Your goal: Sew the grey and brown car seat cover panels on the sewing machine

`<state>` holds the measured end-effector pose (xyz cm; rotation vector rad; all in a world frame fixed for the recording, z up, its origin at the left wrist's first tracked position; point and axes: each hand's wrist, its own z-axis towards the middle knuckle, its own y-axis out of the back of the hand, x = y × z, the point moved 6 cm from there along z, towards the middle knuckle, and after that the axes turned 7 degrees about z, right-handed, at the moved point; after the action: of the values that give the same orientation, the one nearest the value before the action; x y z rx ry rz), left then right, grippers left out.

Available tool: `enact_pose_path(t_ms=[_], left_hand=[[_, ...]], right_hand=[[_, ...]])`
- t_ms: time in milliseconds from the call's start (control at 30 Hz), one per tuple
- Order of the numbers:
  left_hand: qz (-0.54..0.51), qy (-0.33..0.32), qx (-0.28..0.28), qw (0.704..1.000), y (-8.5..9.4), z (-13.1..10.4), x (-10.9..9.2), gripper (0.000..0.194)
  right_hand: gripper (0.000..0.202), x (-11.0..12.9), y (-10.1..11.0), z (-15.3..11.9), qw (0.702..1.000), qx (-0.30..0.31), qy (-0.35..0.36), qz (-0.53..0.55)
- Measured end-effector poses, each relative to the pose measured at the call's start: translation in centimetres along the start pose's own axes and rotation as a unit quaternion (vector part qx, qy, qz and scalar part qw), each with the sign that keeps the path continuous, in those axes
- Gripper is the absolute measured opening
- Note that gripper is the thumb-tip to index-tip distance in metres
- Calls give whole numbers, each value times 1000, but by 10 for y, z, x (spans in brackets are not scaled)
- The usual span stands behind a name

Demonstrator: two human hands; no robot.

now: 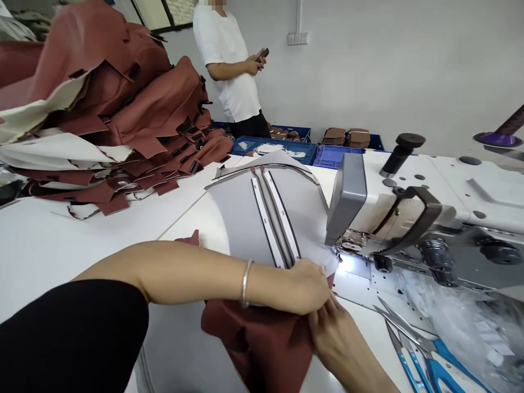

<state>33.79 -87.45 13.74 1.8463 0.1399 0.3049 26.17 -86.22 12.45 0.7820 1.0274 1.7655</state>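
A red-brown leather-like cover [270,344] with a grey backing [241,224] lies across the sewing table, partly folded over toward me. Two white strips [266,224] with dark edges run lengthwise along the grey side. My left hand [311,286], with a bangle at its wrist, is closed on the cover's edge just left of the sewing machine's needle area. Below it and touching it, my right hand [333,330] is closed on the same edge. The fingertips of both hands are partly hidden. A sewing machine [347,196] stands to the right, its lamp lighting the plate.
Scissors [426,344] with blue handles and a blue-handled thread snipper [405,355] lie at the lower right beside clear plastic [462,316]. Red-brown covers [151,109] are heaped at the left. Blue crates [286,153] stand behind the table, near a person [233,65] holding a phone.
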Motion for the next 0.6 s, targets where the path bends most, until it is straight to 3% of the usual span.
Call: enact_pose_path(t_ms=[100, 267, 367, 500, 600], left_hand=[[43, -29, 0, 999, 8, -15, 17, 39], [28, -42, 10, 999, 22, -13, 36, 40], [31, -46, 29, 998, 25, -7, 37, 49], [49, -45, 124, 990, 22, -2, 32, 64], [47, -43, 148, 987, 23, 0, 30, 72]], right_hand=[[32, -10, 8, -15, 1000, 7, 3, -14], [29, -14, 10, -18, 1000, -4, -9, -8], [29, -11, 9, -15, 1000, -9, -9, -12], [30, -10, 7, -15, 1000, -13, -4, -17], [29, -11, 8, -15, 1000, -24, -6, -18]])
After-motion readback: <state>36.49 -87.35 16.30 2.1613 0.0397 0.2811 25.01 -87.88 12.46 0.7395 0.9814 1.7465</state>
